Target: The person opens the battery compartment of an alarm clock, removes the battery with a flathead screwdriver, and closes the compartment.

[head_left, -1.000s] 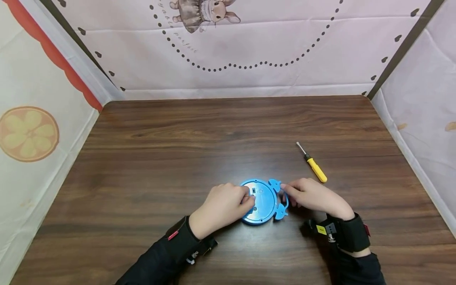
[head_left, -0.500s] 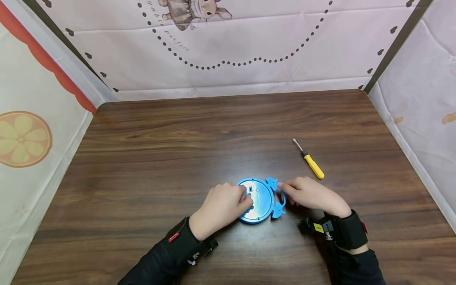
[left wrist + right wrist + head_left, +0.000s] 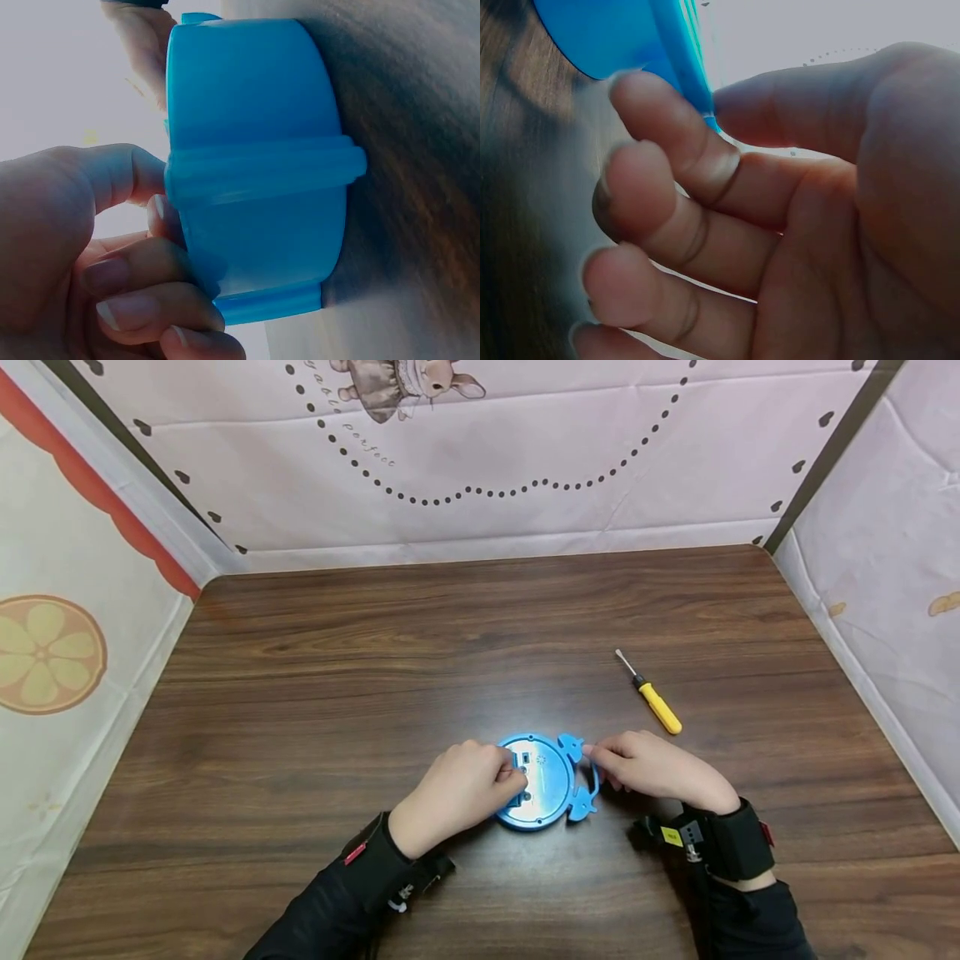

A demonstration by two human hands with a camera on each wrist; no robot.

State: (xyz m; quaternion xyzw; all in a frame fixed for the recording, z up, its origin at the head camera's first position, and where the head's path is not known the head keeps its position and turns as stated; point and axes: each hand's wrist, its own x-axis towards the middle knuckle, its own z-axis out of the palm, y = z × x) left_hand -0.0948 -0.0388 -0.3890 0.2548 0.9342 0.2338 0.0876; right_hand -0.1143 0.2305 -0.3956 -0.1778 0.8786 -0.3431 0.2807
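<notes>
A round blue alarm clock [image 3: 551, 781] lies back side up on the table, its pale back panel uppermost and its looped handle with two animal-shaped pieces pointing right. My left hand [image 3: 457, 797] bends over the clock's left part, thumb and index finger drawn together at the back panel. In the left wrist view the left fingers [image 3: 154, 262] are curled beside the clock's ribbed blue side [image 3: 259, 172]; what lies between the tips is hidden. On the right, my right hand [image 3: 656, 766] pinches the handle between thumb [image 3: 795, 112] and index finger, the other fingers loosely bent.
A screwdriver [image 3: 660, 706] with a yellow handle lies beyond my right hand, its tip pointing away to the left. The brown wooden table [image 3: 375, 652] is bounded by printed white cloth [image 3: 495, 443] at the back and both sides.
My left hand has shifted slightly left over the clock's back, baring a little more of the panel. The right hand keeps its hold on the handle. The head view has turned slightly.
</notes>
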